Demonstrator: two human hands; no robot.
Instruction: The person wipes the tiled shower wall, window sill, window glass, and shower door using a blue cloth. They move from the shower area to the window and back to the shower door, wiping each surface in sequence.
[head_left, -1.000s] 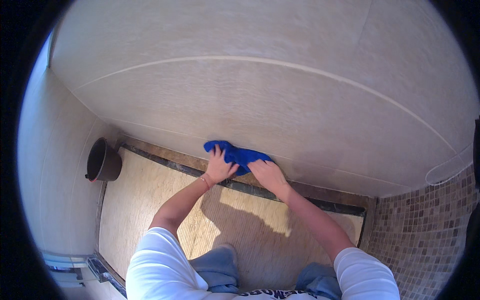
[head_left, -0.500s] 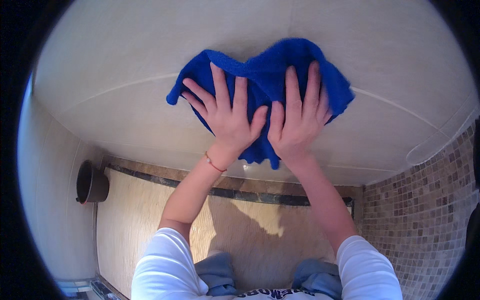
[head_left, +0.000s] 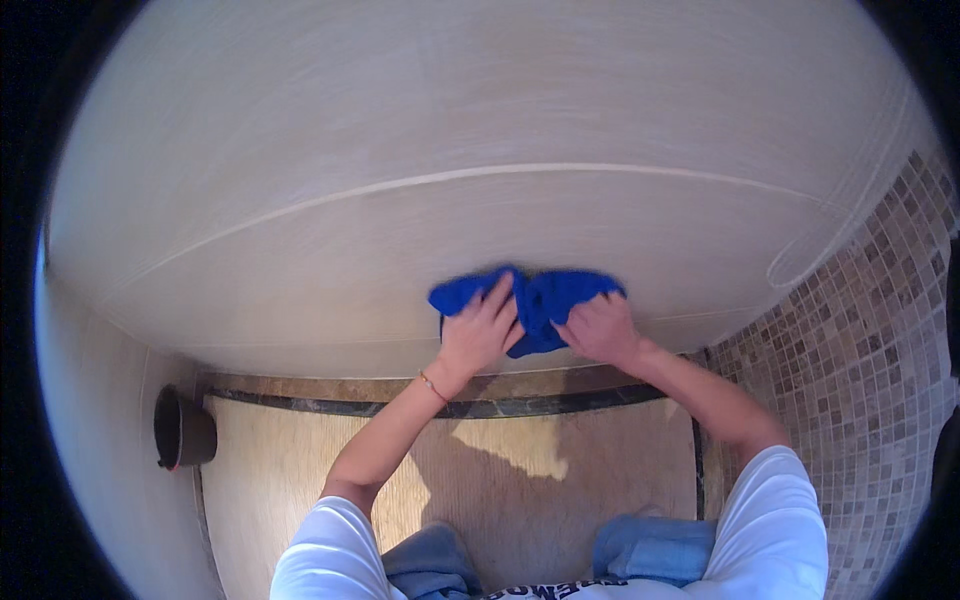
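A blue cloth, bunched and creased, lies against the lower part of the pale tiled wall. My left hand holds its left half to the wall, fingers reaching up over the fabric and thumb near the middle fold. On the right half, my right hand is closed on the cloth with its fingers curled. Part of the cloth is hidden beneath both hands. A thin red bracelet circles my left wrist.
A dark bucket stands at the left by the side wall. Small brown mosaic tiles cover the right wall. Along the wall's foot runs a dark border strip, with ridged beige floor in front of it.
Both hands have slid the cloth down the wall, from above the grout line to near the wall's foot. The cloth is more bunched, and the right hand's fingers have curled from flat.
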